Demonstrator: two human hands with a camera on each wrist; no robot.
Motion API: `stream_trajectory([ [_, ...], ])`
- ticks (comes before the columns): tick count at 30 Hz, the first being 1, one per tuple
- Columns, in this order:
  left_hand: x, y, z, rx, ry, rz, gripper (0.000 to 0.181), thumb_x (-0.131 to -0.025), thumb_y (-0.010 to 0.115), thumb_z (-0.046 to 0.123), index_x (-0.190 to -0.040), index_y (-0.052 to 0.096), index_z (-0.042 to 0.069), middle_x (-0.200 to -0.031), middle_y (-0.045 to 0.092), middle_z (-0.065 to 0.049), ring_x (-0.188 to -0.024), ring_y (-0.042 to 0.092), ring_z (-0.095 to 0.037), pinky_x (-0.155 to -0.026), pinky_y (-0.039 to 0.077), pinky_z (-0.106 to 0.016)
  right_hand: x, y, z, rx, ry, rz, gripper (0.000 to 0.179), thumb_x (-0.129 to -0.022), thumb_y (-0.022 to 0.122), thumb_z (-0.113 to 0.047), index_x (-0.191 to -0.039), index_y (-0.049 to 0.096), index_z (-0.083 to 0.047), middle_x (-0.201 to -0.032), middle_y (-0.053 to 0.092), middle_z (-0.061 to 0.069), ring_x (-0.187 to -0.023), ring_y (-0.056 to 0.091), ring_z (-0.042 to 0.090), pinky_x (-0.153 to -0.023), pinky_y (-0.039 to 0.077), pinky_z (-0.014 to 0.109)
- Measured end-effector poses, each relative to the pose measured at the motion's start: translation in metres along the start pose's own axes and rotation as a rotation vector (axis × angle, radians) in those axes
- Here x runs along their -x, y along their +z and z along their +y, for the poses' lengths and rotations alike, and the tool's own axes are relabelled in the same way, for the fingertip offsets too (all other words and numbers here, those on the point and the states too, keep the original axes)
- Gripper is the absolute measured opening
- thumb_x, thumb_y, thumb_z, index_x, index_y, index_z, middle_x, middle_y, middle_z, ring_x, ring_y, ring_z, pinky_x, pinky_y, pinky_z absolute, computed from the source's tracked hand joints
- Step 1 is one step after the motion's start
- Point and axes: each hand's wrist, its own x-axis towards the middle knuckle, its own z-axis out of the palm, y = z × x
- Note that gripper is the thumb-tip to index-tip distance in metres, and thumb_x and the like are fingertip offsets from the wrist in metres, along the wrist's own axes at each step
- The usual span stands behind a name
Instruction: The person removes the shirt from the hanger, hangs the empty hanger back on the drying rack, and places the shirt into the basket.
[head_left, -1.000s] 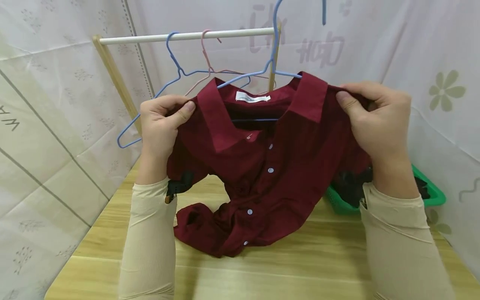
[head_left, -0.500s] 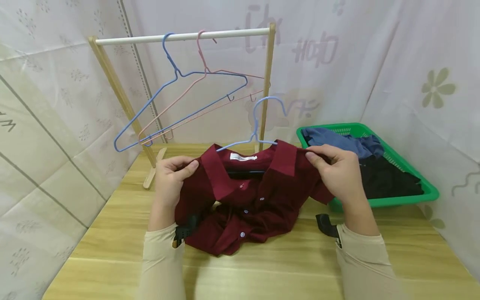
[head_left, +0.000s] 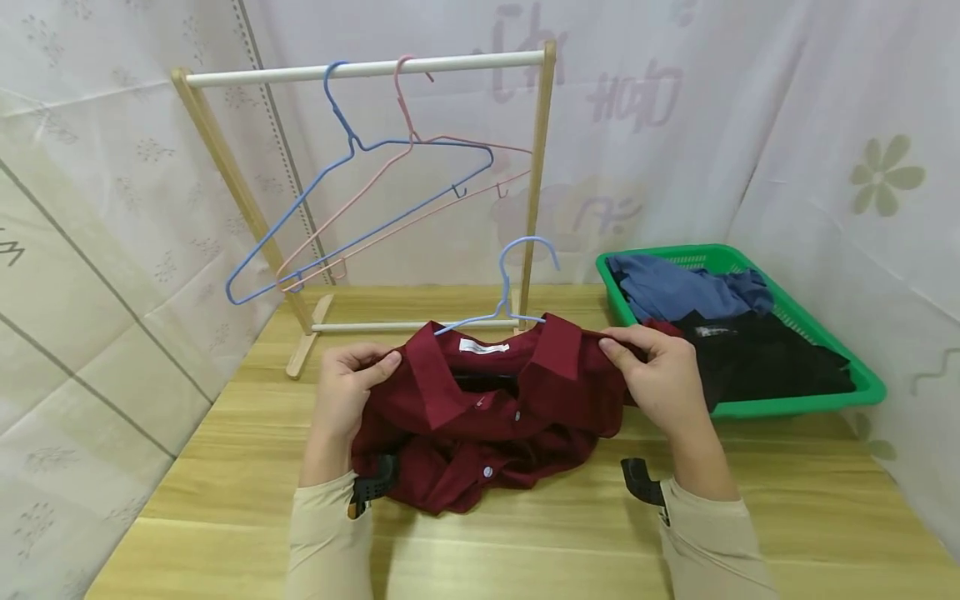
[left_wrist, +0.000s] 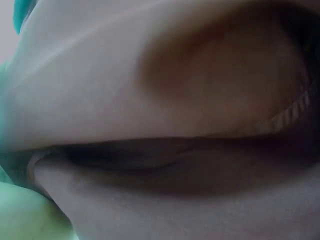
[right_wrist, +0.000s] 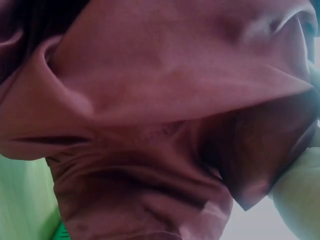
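Note:
A dark red button-up shirt (head_left: pixel 480 417) with a white neck label hangs between my hands, its lower part bunched on the table. Out of its collar rises the hook of a light blue hanger (head_left: pixel 504 283); the hanger's lower part is hidden inside the cloth. My left hand (head_left: pixel 348 379) pinches the shoulder on the left between thumb and fingers. On the other shoulder, my right hand (head_left: pixel 660 367) pinches the fabric the same way. Close-up red cloth (right_wrist: pixel 175 75) fills most of the right wrist view, and blurred cloth (left_wrist: pixel 100 90) covers the left wrist view.
Behind the shirt stands a wooden rack with a white rail (head_left: pixel 465 62). A blue hanger (head_left: pixel 300 200) and a pink hanger (head_left: pixel 367 190) hang from it. At the right, a green basket (head_left: pixel 795 407) holds blue and black clothes. Patterned curtains surround the wooden table (head_left: pixel 540 550).
Both hands have lowered the shirt and hanger toward the table and come closer together. The hanger's hook now sits well below the rack's rail. Both hands kept their pinch on the shoulders.

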Motion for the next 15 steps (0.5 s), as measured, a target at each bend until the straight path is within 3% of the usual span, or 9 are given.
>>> stream_trajectory([
  [9, -0.001, -0.006, -0.004, 0.001, -0.014, 0.000, 0.035, -0.092, 0.066, -0.012, -0.072, 0.077, 0.015, -0.066, 0.069, 0.011, -0.060, 0.058, -0.003, -0.058, 0.050, -0.020, 0.000, 0.010, -0.004, -0.069, -0.057, 0.037, 0.016, -0.098, 0.076, -0.008, -0.112, 0.084, -0.006, -0.099, 0.080, 0.017, -0.078, 0.056, -0.002, -0.061, 0.045, 0.014],
  [15, -0.001, -0.013, -0.008, 0.007, 0.006, -0.046, 0.033, -0.092, 0.066, -0.012, -0.075, 0.077, 0.014, -0.069, 0.069, 0.011, -0.063, 0.059, -0.003, -0.059, 0.050, -0.020, 0.000, 0.015, -0.005, -0.061, -0.071, 0.027, 0.015, -0.098, 0.076, -0.007, -0.111, 0.084, -0.006, -0.096, 0.078, 0.014, -0.074, 0.055, 0.001, -0.060, 0.043, 0.016],
])
